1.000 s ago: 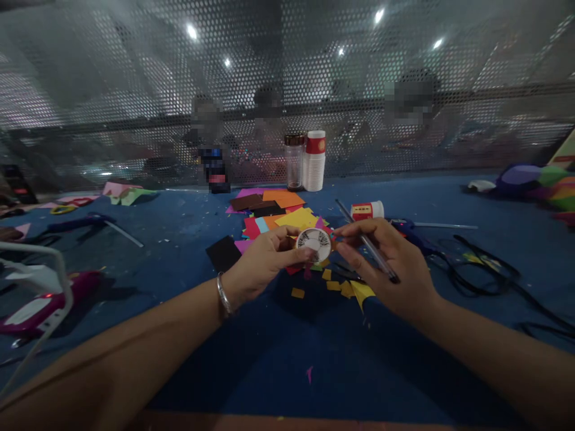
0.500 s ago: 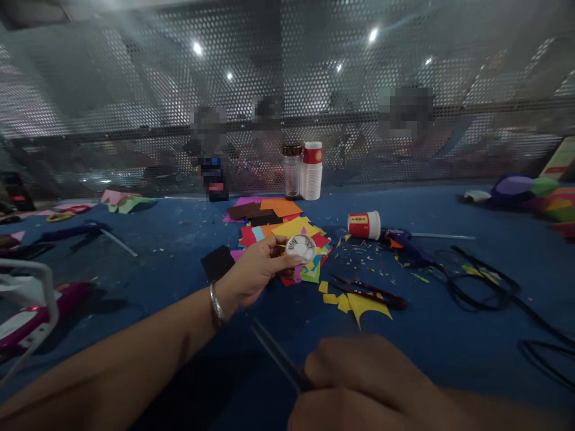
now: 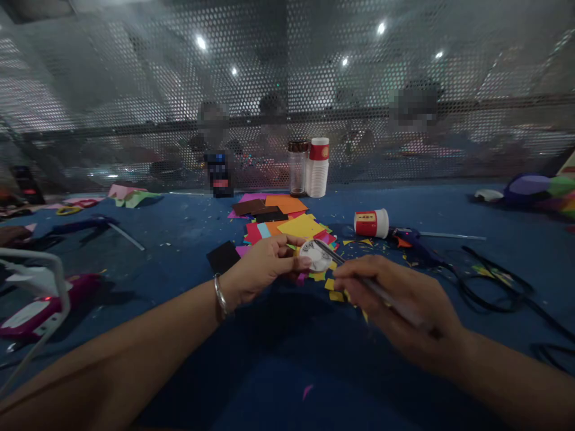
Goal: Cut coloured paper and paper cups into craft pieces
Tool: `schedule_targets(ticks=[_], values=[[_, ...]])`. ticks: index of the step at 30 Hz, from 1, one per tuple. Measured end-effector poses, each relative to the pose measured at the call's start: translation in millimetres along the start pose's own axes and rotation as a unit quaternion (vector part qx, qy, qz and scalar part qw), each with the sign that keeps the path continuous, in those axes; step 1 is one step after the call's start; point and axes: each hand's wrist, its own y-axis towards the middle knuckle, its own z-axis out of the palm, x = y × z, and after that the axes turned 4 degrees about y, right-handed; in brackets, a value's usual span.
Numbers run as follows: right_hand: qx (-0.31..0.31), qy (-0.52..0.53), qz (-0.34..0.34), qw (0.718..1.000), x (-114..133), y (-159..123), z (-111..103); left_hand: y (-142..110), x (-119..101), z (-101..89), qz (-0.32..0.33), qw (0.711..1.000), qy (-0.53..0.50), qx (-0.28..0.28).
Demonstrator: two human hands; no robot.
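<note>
My left hand (image 3: 274, 263) pinches the edge of a small white round disc (image 3: 315, 256) with dark markings. Fingers closed, my right hand (image 3: 395, 305) grips a slim pointed grey tool (image 3: 381, 293), perhaps tweezers or a pen; I cannot tell which. Its tip lies at the disc's upper right edge, though whether it touches is unclear. Behind the left hand lies a pile of coloured paper (image 3: 299, 226), partly covered. Small yellow paper pieces (image 3: 336, 296) lie beneath the right fingers.
A red and white paper cup (image 3: 372, 223) lies beside a blue glue gun (image 3: 415, 245) with a looping black cable (image 3: 467, 302). A glass jar (image 3: 297, 170) and stacked cups (image 3: 318, 170) stand at the back. At left are a magenta device (image 3: 78, 296) and another glue gun (image 3: 85, 224).
My right hand has risen from the lower front and brought the tool up to the disc. The left hand keeps its hold; the disc is tilted differently. The view has shifted slightly.
</note>
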Motion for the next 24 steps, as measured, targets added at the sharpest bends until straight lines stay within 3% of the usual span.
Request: schedule_targets(ticks=[4,6,9,11,17,24], values=[[-0.045,0.080,0.091,0.992,-6,0,-9,-7,-5,-2.0,-0.036,0.983,0.126,0.127],[-0.038,0.116,0.122,0.985,-9,0,-10,-10,-7,-1.9,-0.026,0.960,0.235,0.152],[-0.020,0.124,0.136,0.983,-11,1,-7,-13,-10,-3.3,0.071,0.905,0.409,0.090],[-0.007,0.118,0.130,0.984,-10,1,-5,-14,-11,-5.5,0.143,0.869,0.472,0.042],[0.026,0.070,0.117,0.990,-10,3,-1,-12,-6,-9.0,0.172,0.844,0.492,0.129],[0.039,0.053,0.109,0.992,-16,5,3,-9,5,-4.6,0.174,0.851,0.476,0.133]])
